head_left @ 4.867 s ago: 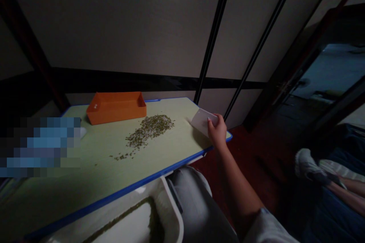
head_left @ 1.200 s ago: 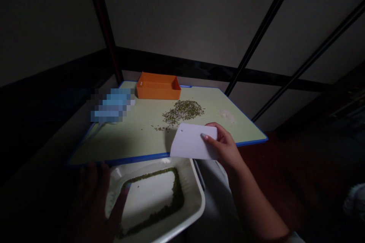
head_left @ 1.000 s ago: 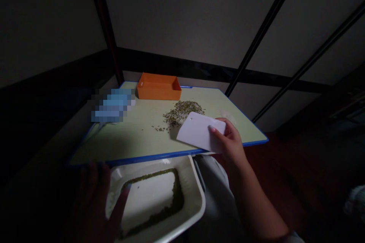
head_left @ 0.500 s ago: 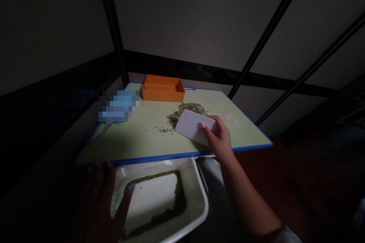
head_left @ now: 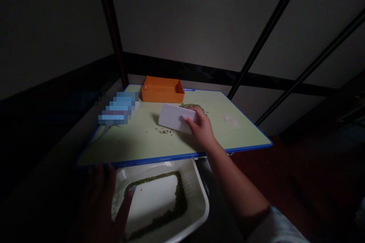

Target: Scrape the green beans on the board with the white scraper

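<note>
A white plastic scraper [head_left: 173,117], flat with a slight curve, is gripped in my right hand [head_left: 202,125], thumb on its near face. It covers part of a pile of small greenish-brown seeds or grains [head_left: 193,105] on the pale yellow-green board [head_left: 137,140]. A few loose grains [head_left: 165,131] lie just below the scraper. In shadow at the lower left, my left hand [head_left: 105,205] holds the left side of a white basin [head_left: 196,186], thumb over the inside. Greenish grains [head_left: 181,193] line the edges of the basin's floor. The board's blue front edge is above the basin.
An orange open box [head_left: 162,94] stands at the back of the board. To its left lies a pixelated light-blue item [head_left: 119,106] with a cord. A whitish powdery patch [head_left: 230,120] is at the board's right. Dark panelled walls rise behind.
My right hand has moved the scraper left and slightly away from me, over the left part of the grain pile. My left hand and the basin have stayed nearly still.
</note>
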`<state>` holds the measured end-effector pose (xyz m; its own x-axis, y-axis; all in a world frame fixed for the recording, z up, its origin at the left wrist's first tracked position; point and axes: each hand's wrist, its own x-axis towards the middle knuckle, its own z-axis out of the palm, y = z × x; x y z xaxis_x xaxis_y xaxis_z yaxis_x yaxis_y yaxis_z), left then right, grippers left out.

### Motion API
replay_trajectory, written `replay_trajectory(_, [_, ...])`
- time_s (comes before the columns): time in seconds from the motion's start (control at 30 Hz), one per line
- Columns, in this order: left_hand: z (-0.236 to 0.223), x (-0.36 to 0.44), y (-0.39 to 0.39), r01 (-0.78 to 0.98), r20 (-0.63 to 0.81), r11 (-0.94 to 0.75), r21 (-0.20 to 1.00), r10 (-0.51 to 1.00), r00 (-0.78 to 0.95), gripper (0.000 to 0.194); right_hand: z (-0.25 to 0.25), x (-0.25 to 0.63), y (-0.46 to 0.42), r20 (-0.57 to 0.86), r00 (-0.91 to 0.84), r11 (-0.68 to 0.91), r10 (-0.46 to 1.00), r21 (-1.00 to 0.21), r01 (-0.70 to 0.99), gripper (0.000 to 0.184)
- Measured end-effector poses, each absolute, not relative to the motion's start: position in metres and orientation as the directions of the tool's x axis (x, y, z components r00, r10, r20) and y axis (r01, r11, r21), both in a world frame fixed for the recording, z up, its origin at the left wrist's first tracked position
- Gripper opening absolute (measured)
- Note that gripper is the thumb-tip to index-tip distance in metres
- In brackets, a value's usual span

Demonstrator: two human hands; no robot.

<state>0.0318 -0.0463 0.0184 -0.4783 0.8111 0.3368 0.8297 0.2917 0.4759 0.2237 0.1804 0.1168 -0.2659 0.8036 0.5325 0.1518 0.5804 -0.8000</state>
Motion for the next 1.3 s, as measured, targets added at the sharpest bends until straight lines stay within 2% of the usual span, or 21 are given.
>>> replay_trajectory(0.27, [0.015,0.03,-0.046,0.822,0.347,0.276,0.498,0.806,-0.48,0.074,0.108,0.207,0.185,0.504,-0.342,0.576,0.793,-0.804,0.15,0.012])
replay_trajectory(0.5, [0.021,0.034,-0.045,0.836,0.368,0.269,0.478,0.803,-0.469,0.073,0.103,0.213,0.186,0.447,-0.352,0.482,0.822,-0.876,0.012,0.017])
replay_trajectory(0.73, [0.025,0.035,-0.045,0.826,0.342,0.287,0.484,0.807,-0.481,0.078,0.102,0.215,0.183,0.417,-0.394,0.434,0.819,-0.9,-0.051,0.02])
replay_trajectory(0.83, [0.027,0.035,-0.044,0.82,0.327,0.294,0.49,0.81,-0.486,0.078,0.103,0.218,0.181,0.432,-0.337,0.431,0.836,-0.899,-0.084,0.023])
replay_trajectory(0.97, [0.027,0.036,-0.044,0.814,0.323,0.305,0.495,0.805,-0.497,0.076,0.104,0.236,0.17,0.474,-0.158,0.472,0.866,-0.88,-0.054,0.033])
replay_trajectory(1.07, [0.027,0.037,-0.045,0.799,0.304,0.325,0.506,0.8,-0.517,0.075,0.102,0.255,0.161,0.412,-0.07,0.413,0.909,-0.911,-0.004,0.038])
replay_trajectory(1.3, [0.031,0.039,-0.048,0.804,0.286,0.329,0.496,0.812,-0.509,0.076,0.092,0.275,0.161,0.419,-0.095,0.419,0.903,-0.908,-0.018,0.028])
